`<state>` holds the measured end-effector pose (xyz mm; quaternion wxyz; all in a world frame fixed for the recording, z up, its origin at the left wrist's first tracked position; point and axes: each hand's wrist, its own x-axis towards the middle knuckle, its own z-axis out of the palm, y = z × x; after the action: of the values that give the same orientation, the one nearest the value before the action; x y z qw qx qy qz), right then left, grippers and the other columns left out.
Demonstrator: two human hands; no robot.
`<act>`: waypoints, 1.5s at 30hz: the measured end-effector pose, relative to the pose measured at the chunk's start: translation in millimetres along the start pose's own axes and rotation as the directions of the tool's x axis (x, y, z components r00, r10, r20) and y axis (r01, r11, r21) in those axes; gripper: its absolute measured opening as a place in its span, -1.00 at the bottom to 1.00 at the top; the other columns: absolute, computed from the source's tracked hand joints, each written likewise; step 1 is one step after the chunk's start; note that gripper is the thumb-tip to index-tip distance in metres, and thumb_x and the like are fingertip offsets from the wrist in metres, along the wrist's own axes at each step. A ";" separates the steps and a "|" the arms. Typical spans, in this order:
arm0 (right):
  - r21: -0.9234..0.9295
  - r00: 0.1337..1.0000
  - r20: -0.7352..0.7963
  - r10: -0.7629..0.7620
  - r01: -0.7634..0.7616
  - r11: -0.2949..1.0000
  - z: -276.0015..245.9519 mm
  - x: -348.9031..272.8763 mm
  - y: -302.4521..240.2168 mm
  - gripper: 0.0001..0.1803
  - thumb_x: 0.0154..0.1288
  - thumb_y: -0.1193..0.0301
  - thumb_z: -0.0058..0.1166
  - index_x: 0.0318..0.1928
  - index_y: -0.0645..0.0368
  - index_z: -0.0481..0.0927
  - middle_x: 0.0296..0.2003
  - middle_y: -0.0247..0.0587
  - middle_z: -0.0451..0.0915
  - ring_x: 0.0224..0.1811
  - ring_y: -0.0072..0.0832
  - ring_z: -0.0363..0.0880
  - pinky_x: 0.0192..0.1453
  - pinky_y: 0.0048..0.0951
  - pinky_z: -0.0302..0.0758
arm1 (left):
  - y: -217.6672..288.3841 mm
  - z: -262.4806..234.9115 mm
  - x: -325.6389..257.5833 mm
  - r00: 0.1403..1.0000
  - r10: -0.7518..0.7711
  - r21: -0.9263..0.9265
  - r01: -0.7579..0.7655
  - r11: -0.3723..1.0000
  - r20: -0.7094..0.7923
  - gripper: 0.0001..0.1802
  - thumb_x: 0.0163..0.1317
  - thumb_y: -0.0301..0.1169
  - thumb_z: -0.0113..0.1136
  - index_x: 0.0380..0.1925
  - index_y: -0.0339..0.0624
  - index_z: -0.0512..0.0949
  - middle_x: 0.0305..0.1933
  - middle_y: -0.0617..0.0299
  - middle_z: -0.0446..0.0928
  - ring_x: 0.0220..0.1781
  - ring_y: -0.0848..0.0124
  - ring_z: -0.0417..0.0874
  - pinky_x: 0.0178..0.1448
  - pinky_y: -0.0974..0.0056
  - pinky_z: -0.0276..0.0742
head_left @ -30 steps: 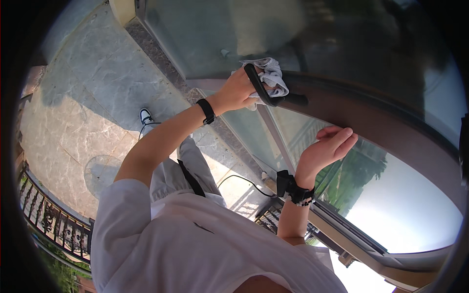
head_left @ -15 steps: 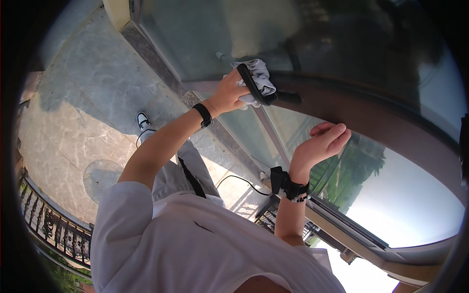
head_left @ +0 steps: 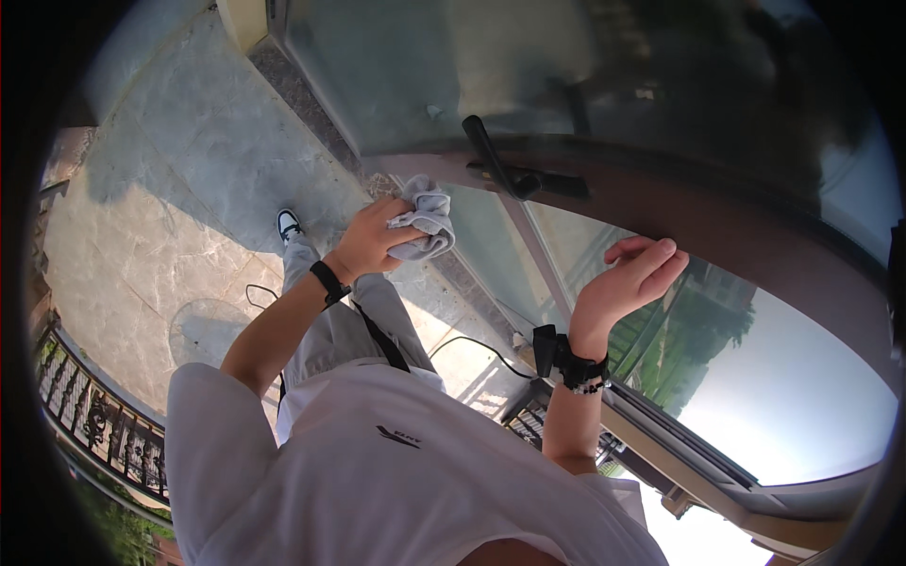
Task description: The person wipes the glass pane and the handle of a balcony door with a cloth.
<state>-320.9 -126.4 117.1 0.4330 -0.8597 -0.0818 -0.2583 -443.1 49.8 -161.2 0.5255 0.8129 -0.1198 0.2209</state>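
Up against the glass door, head view, only view given. Left hand point(head_left: 373, 241) has its grip bunched tight round a crumpled light-grey cloth point(head_left: 423, 219), cloth sticking out to the right of the fingers. Right hand point(head_left: 630, 283) is raised, grip loose and half curled, holding nothing, fingertips near the brown door frame point(head_left: 717, 222) but contact can't be told. Black wrist strap point(head_left: 328, 281) on the left arm, black wrist device with bead band point(head_left: 564, 358) on the right.

Key relation: black lever door handle point(head_left: 498, 160) lies up and to the right of the cloth, apart from it, a clear gap between. Handle's long axis runs slantwise, from upper left down to lower right, where it meets its dark mount on the frame. Left hand with the cloth is the nearer one; right hand sits lower and further right, well apart from the handle.

Change from the earlier frames: the cloth was wrapped on the handle a second ago, left hand up at it; now that hand has dropped down and left, cloth off the handle, handle bare. Right hand much the same pose.

Rest: grey stone-tile floor point(head_left: 160, 198) far below left, white shoe point(head_left: 288, 224), black cable point(head_left: 467, 344), dark iron railing point(head_left: 90, 415) at lower left.
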 end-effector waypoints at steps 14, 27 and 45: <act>0.233 0.978 0.205 -0.021 -0.028 0.972 -24.6 -17.7 -3.3 -0.78 0.75 0.31 -0.20 0.02 0.23 0.39 -0.52 -0.38 0.44 -0.55 -0.69 0.35 -0.46 -0.57 0.29 | 176.8 -7.1 144.7 0.946 -0.224 0.194 0.271 0.943 -0.234 -0.52 -0.02 -0.43 0.38 0.01 -0.03 0.64 -0.16 0.00 0.67 -0.05 -0.05 0.73 -0.03 -0.01 0.67; 0.435 0.921 0.366 -0.133 -0.044 0.899 -37.2 -17.9 5.9 -0.73 0.75 0.26 -0.15 0.03 0.25 0.37 -0.49 -0.34 0.50 -0.52 -0.68 0.40 -0.42 -0.56 0.38 | 195.2 42.5 135.4 0.755 -0.046 0.188 0.221 0.957 -0.654 -0.57 -0.02 -0.45 0.42 -0.05 0.01 0.72 0.01 0.01 0.67 -0.04 -0.04 0.74 0.07 0.01 0.67; 0.340 0.936 0.305 -0.175 0.064 0.938 -35.6 -12.4 10.3 -0.75 0.75 0.28 -0.16 0.04 0.24 0.39 -0.51 -0.34 0.50 -0.57 -0.66 0.38 -0.48 -0.54 0.34 | 158.4 -42.8 157.0 0.986 -0.147 0.538 0.165 0.827 -0.075 -0.61 0.10 -0.44 0.30 -0.01 0.01 0.71 0.02 0.15 0.68 0.09 0.04 0.70 0.15 0.00 0.66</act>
<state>-341.0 -159.7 121.0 0.5317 -0.8011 -0.2473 -0.1197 -383.5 28.1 56.9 0.2922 0.9317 0.0224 0.2145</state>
